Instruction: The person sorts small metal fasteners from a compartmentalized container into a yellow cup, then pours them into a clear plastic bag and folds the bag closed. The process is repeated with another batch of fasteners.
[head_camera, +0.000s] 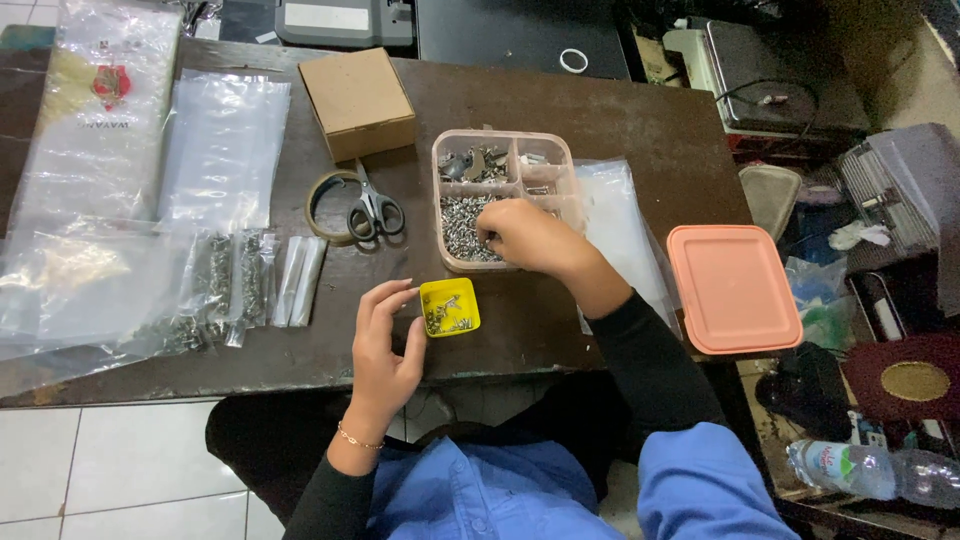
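My right hand (530, 238) reaches into a clear compartment box (500, 140) and its fingertips are down in the pile of small silver screws (460, 225); whether it pinches any is hidden. My left hand (385, 345) rests on the brown table (640, 120) with fingers curled against the left side of a small yellow tray (450, 306) that holds a few metal parts.
Black-handled scissors (375, 212) lie on a tape roll (325, 205). A cardboard box (357, 102) stands behind them. Clear plastic bags (220, 150), some filled with screws (230, 275), cover the left. An orange lid (732, 287) sits at the right edge.
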